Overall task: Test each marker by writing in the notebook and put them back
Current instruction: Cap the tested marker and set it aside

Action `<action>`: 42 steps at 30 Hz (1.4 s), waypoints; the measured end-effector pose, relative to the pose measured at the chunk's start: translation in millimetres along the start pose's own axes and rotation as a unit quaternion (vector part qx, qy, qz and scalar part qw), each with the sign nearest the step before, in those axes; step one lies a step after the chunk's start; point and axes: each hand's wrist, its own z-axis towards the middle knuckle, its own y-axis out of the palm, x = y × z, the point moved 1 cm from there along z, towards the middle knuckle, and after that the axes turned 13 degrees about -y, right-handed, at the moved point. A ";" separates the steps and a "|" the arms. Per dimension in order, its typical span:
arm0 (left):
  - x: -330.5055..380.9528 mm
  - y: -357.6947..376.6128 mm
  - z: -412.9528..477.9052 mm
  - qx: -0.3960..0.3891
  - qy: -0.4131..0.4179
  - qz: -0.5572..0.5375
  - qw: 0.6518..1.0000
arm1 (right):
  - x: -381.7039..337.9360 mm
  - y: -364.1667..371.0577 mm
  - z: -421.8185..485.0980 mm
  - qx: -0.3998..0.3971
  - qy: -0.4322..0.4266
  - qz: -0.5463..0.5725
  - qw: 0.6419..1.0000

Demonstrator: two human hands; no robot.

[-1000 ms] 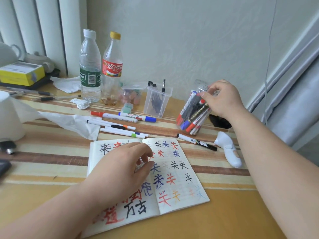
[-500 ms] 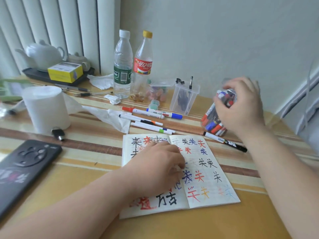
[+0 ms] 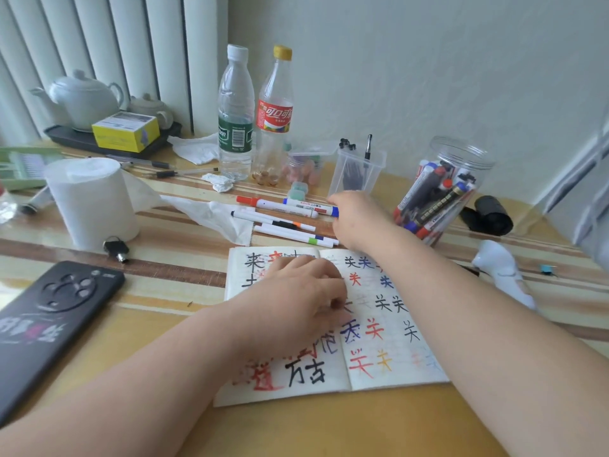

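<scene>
The loose markers are judged light, stiff and smooth-barrelled, so a roll across the glossy table (image 3: pixel 329 430) is to be expected if one is nudged. A pinch at mid-barrel, clear of the cap, is judged the surest hold, since a cap may pull off under a tug.

The blue-capped marker (image 3: pixel 309 206) lies flat beyond the notebook (image 3: pixel 395 357), just beside a red-capped marker (image 3: pixel 280 204) and two thin white markers (image 3: pixel 273 222). Its blue end is met by the right hand (image 3: pixel 356 219), which is stretched forward over the top edge of the notebook. The fingers are hidden behind the back of that hand, so it cannot be told whether the marker is gripped or only touched.

The left hand (image 3: pixel 296 298) is rested knuckles-up on the open pages, fingers curled under; whether anything is pinched there cannot be told. The clear jar (image 3: pixel 474 156) of markers stands to the right, near the right forearm
</scene>
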 end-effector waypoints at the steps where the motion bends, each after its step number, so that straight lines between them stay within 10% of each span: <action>1: -2.0 0.5 1.5 0.005 -0.006 0.001 1.000 | 0.2 1.7 2.1 -0.012 0.002 -0.012 1.000; 14: -6.1 -5.7 5.2 -0.019 -0.075 0.034 0.996 | 17.6 -23.3 -43.9 0.086 0.051 0.064 0.993; 28: 12.1 -6.4 -2.2 -0.036 -0.057 -0.006 0.998 | 29.0 -33.4 -162.5 0.181 0.116 0.507 0.835; 34: 13.2 -6.1 -1.6 -0.011 -0.069 -0.004 0.998 | 24.3 -20.3 -162.7 0.147 0.042 0.493 0.856; 42: -0.2 2.6 4.6 0.051 -0.116 -0.206 0.970 | 34.5 -32.8 -166.0 0.306 0.036 0.551 0.775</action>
